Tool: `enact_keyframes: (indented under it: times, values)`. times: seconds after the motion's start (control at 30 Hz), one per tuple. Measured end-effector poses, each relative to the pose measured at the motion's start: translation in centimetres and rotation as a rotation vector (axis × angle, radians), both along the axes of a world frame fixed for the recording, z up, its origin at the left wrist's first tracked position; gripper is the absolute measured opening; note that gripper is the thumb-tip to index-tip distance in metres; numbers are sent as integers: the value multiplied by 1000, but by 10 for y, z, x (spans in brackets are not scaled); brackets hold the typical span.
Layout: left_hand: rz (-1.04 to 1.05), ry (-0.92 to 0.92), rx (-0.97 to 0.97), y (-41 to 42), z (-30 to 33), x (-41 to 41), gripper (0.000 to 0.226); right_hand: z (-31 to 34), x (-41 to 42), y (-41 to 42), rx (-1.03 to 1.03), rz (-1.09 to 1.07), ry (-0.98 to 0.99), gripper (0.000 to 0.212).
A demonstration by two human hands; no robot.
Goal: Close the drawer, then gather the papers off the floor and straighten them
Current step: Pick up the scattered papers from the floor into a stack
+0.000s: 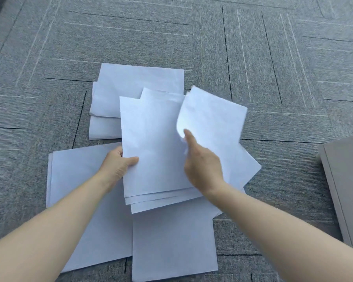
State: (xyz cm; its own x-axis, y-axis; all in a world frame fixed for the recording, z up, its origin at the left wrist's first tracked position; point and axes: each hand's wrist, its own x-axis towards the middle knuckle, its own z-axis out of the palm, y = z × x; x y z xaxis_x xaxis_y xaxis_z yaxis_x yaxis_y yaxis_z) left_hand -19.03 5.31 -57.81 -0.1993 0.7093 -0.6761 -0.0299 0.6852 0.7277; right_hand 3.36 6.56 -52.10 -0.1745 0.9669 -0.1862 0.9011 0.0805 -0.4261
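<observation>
Gathering is partway in the head view: the left hand grips a small stack by its edge, the right hand pinches a lifted sheet. Several papers lie on the floor; straightening remains.

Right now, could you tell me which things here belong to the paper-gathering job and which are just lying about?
Job:
stack, gripped by left hand
curled sheet, pinched by right hand
loose sheets on the floor

Lying about:
carpet
grey cabinet, right edge
</observation>
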Motion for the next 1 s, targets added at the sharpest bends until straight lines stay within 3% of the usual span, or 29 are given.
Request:
enact_keyframes:
  times: [0.17, 0.33, 0.57, 0.67, 0.83, 1.0]
  values:
    - [-3, 0, -40, -8, 3, -1, 8, -2, -42, -25, -67, 277, 34, 68]
    - [68, -154, -165, -9, 10, -3, 47, -16, -63, -43, -151, 485, 4, 70]
    - [-24, -22, -164, -17, 0, -5, 23, -21, -69, -50, -353, 624, 63, 57]
    - [-6, 55, -132, -21, -7, -12, 20, -19, -61, -46, -406, 570, 87, 59]
    - [76, 82, -104, -24, -8, -31, 17, -26, -40, -21, -191, 260, 41, 40]
    - [157, 68, -67, -32, -4, -50, 19, -35, -5, 15, -182, 128, -192, 50]
